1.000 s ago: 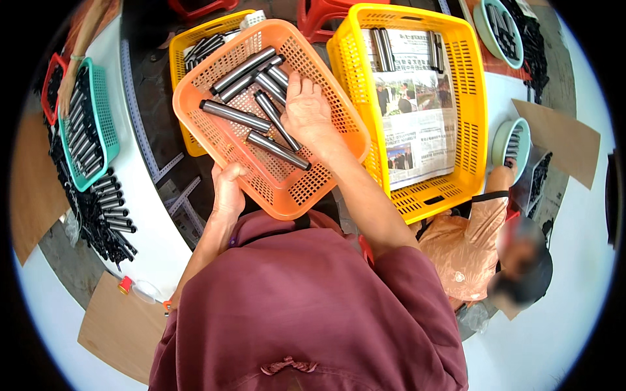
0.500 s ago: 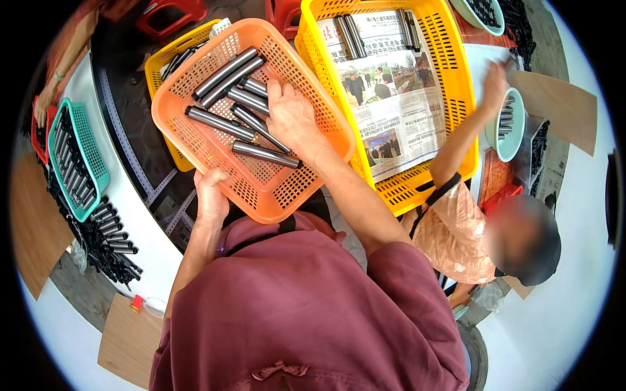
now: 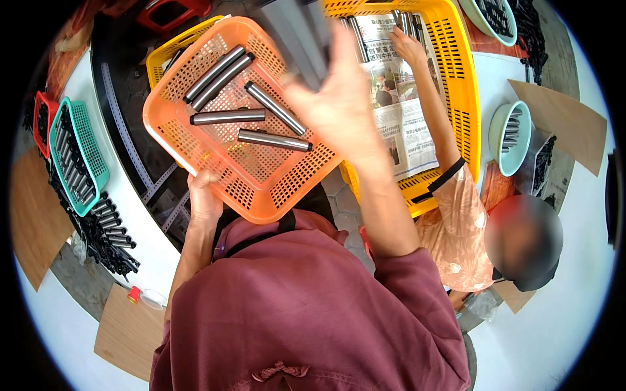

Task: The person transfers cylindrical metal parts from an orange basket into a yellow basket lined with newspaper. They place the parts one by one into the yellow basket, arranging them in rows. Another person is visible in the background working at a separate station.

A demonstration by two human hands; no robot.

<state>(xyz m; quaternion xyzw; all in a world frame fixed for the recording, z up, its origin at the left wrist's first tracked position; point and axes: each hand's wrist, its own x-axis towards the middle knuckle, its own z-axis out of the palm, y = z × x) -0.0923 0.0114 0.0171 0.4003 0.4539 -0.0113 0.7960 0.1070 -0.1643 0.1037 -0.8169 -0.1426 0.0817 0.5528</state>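
Observation:
My left hand is closed on the near left rim of an orange perforated plastic basket, which it holds in front of me. Several silver tubes with black ends lie loose in the basket. Above the basket's right side, my right hand, blurred by motion, grips a bunch of tubes of the same kind. To the right stands a yellow crate lined with newspaper; tubes lie in rows at its far end. Reaching over the newspaper, a co-worker's hand is beside those tubes.
At the left, a white table carries a teal basket of tubes and a heap of black parts. A person in a cap works close on my right, near a pale green bowl holding tubes.
My right hand has lifted some tubes out of the orange basket and moved up and right toward the yellow crate. The co-worker's hand has moved from the bowl's side into the crate.

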